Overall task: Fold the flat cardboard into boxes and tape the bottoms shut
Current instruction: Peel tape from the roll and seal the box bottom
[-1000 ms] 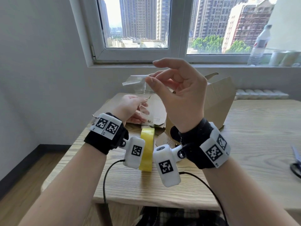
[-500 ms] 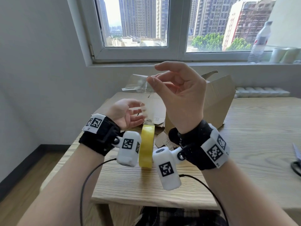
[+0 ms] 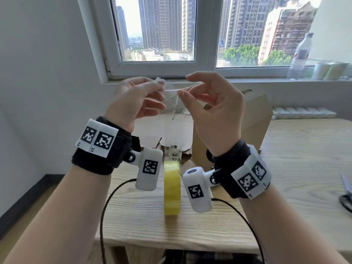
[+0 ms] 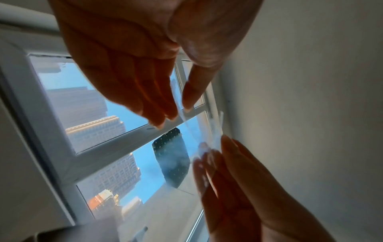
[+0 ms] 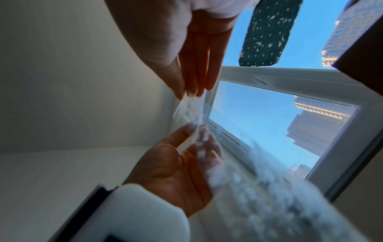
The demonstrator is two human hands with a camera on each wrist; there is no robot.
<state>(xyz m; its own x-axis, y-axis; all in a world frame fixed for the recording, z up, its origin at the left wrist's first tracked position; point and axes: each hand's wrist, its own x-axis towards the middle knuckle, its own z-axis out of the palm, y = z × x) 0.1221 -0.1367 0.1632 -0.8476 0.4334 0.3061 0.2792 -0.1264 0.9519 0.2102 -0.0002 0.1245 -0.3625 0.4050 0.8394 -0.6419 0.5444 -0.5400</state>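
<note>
Both hands are raised in front of the window. My right hand (image 3: pixel 185 90) pinches a strip of clear tape (image 3: pixel 171 90), and my left hand (image 3: pixel 159 84) pinches its crumpled free end. The strip hangs down to the yellow tape roll (image 3: pixel 172 187), which stands on edge on the table between my wrists. In the right wrist view the right fingers (image 5: pixel 194 81) hold the tape (image 5: pixel 188 111) just above the left hand (image 5: pixel 176 163). An opened cardboard box (image 3: pixel 255 119) stands behind my right hand. Flat cardboard (image 3: pixel 152 126) lies behind the roll, partly hidden by my hands.
The wooden table (image 3: pixel 295 153) stands against the wall under the window. Scissors (image 3: pixel 345 199) lie at its right edge. A water bottle (image 3: pixel 300 56) and pale cups (image 3: pixel 329 70) sit on the windowsill. Cables hang from both wrist cameras.
My left hand has risen from the flat cardboard up to the tape's free end. The right hand has stayed raised with the strip, and the view has tilted slightly.
</note>
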